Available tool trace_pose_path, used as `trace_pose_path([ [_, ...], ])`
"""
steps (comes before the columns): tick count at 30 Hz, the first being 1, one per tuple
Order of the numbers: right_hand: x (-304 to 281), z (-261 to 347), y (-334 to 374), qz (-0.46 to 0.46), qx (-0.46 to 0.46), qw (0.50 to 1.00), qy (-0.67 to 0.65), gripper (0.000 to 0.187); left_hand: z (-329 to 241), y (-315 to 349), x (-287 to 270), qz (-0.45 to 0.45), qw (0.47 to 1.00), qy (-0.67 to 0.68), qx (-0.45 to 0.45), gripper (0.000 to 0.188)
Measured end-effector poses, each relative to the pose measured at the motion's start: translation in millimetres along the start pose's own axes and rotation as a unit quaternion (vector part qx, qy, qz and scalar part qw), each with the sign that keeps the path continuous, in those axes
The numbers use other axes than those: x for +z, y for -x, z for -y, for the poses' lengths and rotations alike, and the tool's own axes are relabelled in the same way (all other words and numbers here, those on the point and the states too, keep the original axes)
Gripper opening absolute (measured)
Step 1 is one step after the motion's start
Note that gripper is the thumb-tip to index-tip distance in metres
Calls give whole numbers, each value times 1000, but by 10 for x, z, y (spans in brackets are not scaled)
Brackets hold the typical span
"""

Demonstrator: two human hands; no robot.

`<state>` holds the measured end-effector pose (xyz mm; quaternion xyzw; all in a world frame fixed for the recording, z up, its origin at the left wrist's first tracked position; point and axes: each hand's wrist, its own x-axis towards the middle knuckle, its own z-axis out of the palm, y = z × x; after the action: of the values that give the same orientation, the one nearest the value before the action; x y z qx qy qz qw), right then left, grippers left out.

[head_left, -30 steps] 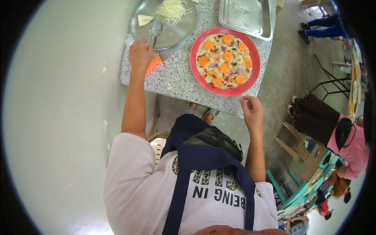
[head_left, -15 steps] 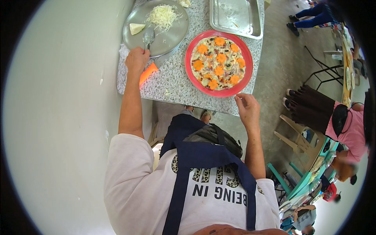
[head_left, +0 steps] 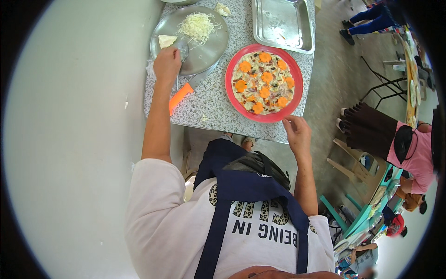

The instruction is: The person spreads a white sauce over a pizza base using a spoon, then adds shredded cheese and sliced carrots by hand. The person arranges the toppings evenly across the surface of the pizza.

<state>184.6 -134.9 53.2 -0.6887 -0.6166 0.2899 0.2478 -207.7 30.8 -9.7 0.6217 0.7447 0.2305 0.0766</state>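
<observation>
My left hand (head_left: 167,64) is closed over the lower left of a round metal plate (head_left: 217,46), its fingers curled close to a pale wedge (head_left: 167,41). A metal spoon (head_left: 184,50) lies beside and partly under that hand; what the fingers hold, if anything, is hidden. Fine pale shreds (head_left: 199,28) are heaped on the same plate. At the near edge of a red plate (head_left: 232,103), my right hand (head_left: 298,132) pinches the rim between thumb and fingers. That plate carries a flat, creamy round dish (head_left: 274,84) topped with orange flower-shaped carrot slices (head_left: 266,77).
A knife with an orange handle (head_left: 180,98) lies by the metal plate on the speckled table (head_left: 213,104). A rectangular metal tray (head_left: 282,23) stands behind the red plate. A pale chunk (head_left: 223,9) sits at the back. The wall (head_left: 74,139) runs along the left.
My left hand has shifted forward over the metal plate, toward the pale wedge, exposing part of the spoon's handle. My right hand stays at the red plate's edge. The whole view has shifted slightly.
</observation>
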Motion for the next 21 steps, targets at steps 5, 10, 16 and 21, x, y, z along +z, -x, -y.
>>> trace_pose_path([
  [5,-3,24,18,-3,24,1000,-13,11,-187,-495,402,-1,989,-1,146,24],
  [10,-75,27,68,-17,35,999,5,10,-516,-631,575,29,983,-121,134,34],
  [16,-130,-23,143,-29,49,998,8,10,-217,-898,771,41,990,-79,110,27],
  [21,-92,-83,159,-34,44,998,1,10,-260,-1037,375,-21,991,40,129,23],
])
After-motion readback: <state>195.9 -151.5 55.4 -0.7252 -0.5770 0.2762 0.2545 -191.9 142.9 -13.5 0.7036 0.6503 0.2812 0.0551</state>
